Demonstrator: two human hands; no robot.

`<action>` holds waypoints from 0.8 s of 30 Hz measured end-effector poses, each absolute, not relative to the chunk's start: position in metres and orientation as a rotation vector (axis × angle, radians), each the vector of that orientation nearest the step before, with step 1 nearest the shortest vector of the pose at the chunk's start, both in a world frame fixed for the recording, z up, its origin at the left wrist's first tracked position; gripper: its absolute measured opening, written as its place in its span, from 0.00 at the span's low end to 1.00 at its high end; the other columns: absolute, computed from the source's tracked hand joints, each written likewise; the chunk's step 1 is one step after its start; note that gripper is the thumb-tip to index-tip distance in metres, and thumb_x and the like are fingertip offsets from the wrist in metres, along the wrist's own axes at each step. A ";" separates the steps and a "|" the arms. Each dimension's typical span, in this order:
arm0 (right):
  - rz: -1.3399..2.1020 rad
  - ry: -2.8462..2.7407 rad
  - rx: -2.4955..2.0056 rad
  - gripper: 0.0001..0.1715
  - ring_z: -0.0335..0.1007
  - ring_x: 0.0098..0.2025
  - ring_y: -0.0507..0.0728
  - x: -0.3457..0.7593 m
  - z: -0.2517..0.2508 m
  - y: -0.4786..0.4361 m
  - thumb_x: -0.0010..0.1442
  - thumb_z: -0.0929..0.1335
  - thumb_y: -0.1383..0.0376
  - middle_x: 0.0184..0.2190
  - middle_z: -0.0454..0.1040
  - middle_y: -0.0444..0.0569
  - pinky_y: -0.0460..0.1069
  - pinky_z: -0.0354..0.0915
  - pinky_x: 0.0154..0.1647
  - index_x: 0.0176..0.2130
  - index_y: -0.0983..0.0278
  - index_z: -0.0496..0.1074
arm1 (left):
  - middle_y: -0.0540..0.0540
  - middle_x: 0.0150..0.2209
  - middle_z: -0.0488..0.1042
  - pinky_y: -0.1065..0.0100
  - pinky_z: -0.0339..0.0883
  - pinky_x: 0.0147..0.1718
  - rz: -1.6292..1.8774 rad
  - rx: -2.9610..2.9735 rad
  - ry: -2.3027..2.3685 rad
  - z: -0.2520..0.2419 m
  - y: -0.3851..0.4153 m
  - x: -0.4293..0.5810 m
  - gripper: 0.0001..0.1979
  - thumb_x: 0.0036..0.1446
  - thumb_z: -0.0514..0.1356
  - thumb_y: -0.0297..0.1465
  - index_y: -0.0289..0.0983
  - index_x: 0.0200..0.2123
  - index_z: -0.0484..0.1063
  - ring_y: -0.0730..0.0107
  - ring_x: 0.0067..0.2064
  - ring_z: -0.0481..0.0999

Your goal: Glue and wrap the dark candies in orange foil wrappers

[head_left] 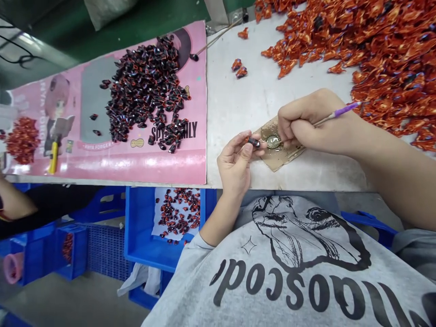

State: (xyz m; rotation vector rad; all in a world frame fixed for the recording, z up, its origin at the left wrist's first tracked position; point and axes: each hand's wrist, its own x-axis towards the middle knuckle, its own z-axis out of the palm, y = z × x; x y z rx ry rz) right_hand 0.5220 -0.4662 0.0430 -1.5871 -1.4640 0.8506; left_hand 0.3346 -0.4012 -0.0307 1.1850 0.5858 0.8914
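Between the thumb and fingers of my left hand [237, 161] is a small dark part with red edges [253, 141], its kind too small to name. My right hand [303, 122] is closed around a thin paintbrush with a purple handle end [345, 110]. The brush's tip is hidden by my fingers, close to a small round dish of clear liquid [273, 141]. Under the dish lies a piece of brown cardboard [277, 160] with dark spatters and wet drops. My left fingertips are just beside the dish.
A large heap of shiny orange pieces [391, 59] covers the table's right side. Dark parts [143, 86] are piled on a pink printed mat [136, 165] with a yellow cutter [53, 157]. Below stands a blue bin [153, 254]; another person's arm [15, 200] is at far left.
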 end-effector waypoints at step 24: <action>0.525 -1.254 -1.504 0.15 0.72 0.23 0.52 0.511 0.053 -0.473 0.47 0.59 0.77 0.19 0.70 0.41 0.46 0.64 0.24 0.19 0.62 0.66 | 0.50 0.43 0.79 0.66 0.76 0.41 0.846 1.261 0.592 -0.034 -0.396 0.331 0.16 0.54 0.68 0.48 0.51 0.45 0.79 0.64 0.47 0.82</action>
